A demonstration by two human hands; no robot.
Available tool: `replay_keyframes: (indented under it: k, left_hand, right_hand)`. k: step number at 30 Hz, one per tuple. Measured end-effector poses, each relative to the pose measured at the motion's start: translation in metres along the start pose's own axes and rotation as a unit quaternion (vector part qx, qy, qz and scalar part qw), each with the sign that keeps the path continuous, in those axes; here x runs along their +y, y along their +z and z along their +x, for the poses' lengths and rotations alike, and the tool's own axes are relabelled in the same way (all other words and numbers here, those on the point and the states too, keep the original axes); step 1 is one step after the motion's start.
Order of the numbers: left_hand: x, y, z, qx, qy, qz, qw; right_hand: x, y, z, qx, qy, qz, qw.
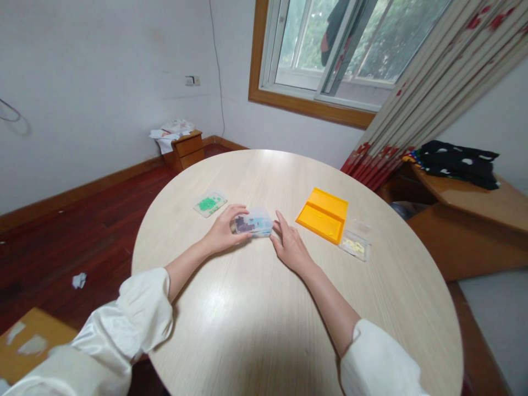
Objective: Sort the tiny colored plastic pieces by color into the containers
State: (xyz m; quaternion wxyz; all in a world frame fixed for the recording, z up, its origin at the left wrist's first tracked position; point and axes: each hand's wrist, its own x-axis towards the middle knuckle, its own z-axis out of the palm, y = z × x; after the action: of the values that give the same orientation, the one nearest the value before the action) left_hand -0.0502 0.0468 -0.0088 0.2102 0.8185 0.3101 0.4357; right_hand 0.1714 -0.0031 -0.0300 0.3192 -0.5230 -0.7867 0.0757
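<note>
A clear plastic box with dark purple and light blue small pieces in it is at the middle of the table. My left hand grips its left end, thumb at the near side and fingers at the far side. At the box's right end is my right hand, fingers apart and stretched toward it; whether the fingertips touch the box I cannot tell. To the left lies a clear tray of green pieces. On the right, an open yellow case lies beside a clear box of pale yellow pieces.
The round wooden table has its rim curving around all these things. A small drawer cabinet stands beyond it at the back left. At the right is a wooden desk with dark cloth on top, near the curtain.
</note>
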Motion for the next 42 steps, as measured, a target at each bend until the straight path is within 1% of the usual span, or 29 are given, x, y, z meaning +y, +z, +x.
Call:
replay_keyframes:
  k: [4, 9, 12, 25, 27, 30, 33, 35, 37, 39, 42]
  left_hand:
    - [-0.001, 0.000, 0.000, -0.011, -0.002, 0.000, 1.000]
    - [-0.003, -0.002, -0.001, -0.059, -0.036, 0.002, 0.998]
    - [-0.003, -0.002, -0.002, -0.078, -0.048, 0.006, 0.996]
    - [-0.005, -0.003, -0.002, -0.110, -0.030, -0.017, 0.993]
    - [-0.004, -0.003, -0.002, -0.104, -0.028, -0.016, 0.994]
    - [-0.001, -0.006, 0.000, -0.060, -0.017, -0.007, 0.998]
    - [0.000, -0.012, 0.004, 0.011, -0.017, 0.019, 1.000]
    - [-0.003, -0.018, 0.006, 0.069, -0.032, 0.044, 0.996]
    - [-0.010, -0.026, 0.007, 0.133, -0.054, 0.075, 0.987]
    - [-0.019, -0.035, 0.007, 0.195, -0.076, 0.112, 0.972]
    - [-0.033, -0.045, 0.007, 0.252, -0.098, 0.154, 0.950]
  right_hand:
    - [-0.002, -0.001, 0.000, -0.011, -0.009, 0.006, 1.000]
    - [-0.002, -0.002, 0.000, -0.024, -0.016, 0.003, 1.000]
    - [-0.002, -0.002, 0.000, -0.028, -0.013, 0.001, 1.000]
    - [-0.002, -0.001, 0.000, -0.015, -0.016, -0.002, 1.000]
    - [-0.002, -0.002, 0.000, -0.016, -0.010, -0.003, 1.000]
    - [-0.002, -0.003, 0.000, -0.020, -0.005, -0.001, 1.000]
    - [-0.003, -0.004, 0.000, -0.027, -0.005, 0.005, 1.000]
    - [-0.003, -0.004, -0.001, -0.030, -0.003, 0.006, 1.000]
    - [-0.004, -0.004, -0.001, -0.027, -0.001, 0.003, 1.000]
    - [-0.004, -0.004, -0.001, -0.024, 0.001, 0.000, 1.000]
    - [-0.004, -0.004, -0.001, -0.025, 0.005, -0.001, 1.000]
